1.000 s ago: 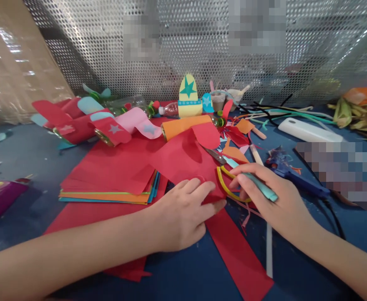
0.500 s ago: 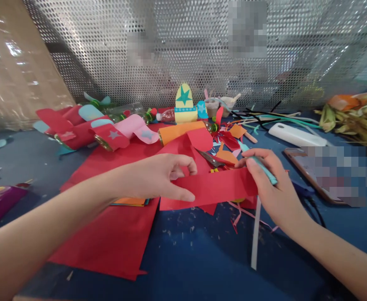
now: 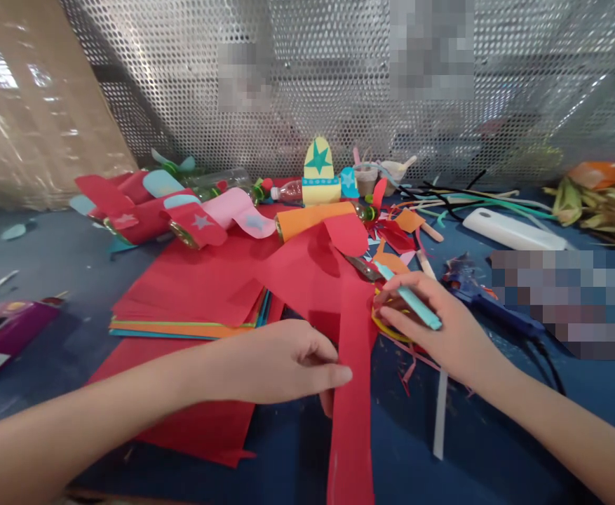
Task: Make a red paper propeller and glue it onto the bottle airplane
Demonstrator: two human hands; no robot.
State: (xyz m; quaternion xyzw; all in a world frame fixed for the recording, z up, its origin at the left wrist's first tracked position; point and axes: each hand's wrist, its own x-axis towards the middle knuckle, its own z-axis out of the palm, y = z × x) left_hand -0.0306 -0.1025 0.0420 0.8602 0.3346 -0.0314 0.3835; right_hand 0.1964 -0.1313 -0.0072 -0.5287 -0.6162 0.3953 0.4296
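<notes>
Pinched by its left edge, a long red paper strip (image 3: pixel 353 428) hangs upright from my left hand (image 3: pixel 291 361), with the thumb on its front face and the fingers behind. My right hand (image 3: pixel 444 326) is closed around a light-blue pen (image 3: pixel 409 298), just right of the strip. The pen slants up and to the left across the fingers. Scissors (image 3: pixel 362 267) lie behind the strip; their yellow handle (image 3: pixel 391 330) shows partly under my right hand. Left of the strip lies a stack of coloured paper (image 3: pixel 181 328) with red sheets on top.
Paper-covered bottle rockets (image 3: pixel 154 210) and an orange tube (image 3: pixel 315 219) lie at the back, before a perforated metal panel (image 3: pixel 307 84). Dark blue glue gun (image 3: pixel 496 305), white handheld device (image 3: pixel 512 228) and cords are on the right. A purple power strip (image 3: pixel 15 337) lies left.
The red strip has turned from lying crosswise to upright. My left hand has moved nearer and now grips it. My right hand has let go of the strip and keeps the pen.
</notes>
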